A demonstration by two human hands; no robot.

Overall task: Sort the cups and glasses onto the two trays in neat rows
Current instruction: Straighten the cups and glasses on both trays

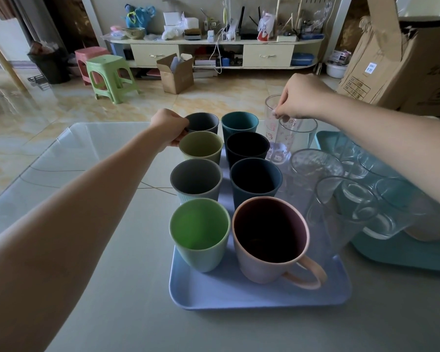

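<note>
A light blue tray (239, 298) holds two rows of coloured cups, from a bright green cup (200, 233) and a pink mug (269, 240) at the front to a dark grey cup (205, 122) and a teal cup (240, 122) at the back. My left hand (169, 129) grips the olive cup (201, 147) by its far left rim. My right hand (300, 97) pinches the rim of a printed clear glass (277, 130) at the tray's back right. More clear glasses (315, 171) stand to the right, several of them on a teal tray (401, 252).
The trays sit on a pale glass-topped table (87, 153) with its far edge near the back cups. Large cardboard boxes (401, 62) stand at the right beyond the table. Green and pink stools (109, 77) and a low cabinet (214, 52) are across the floor.
</note>
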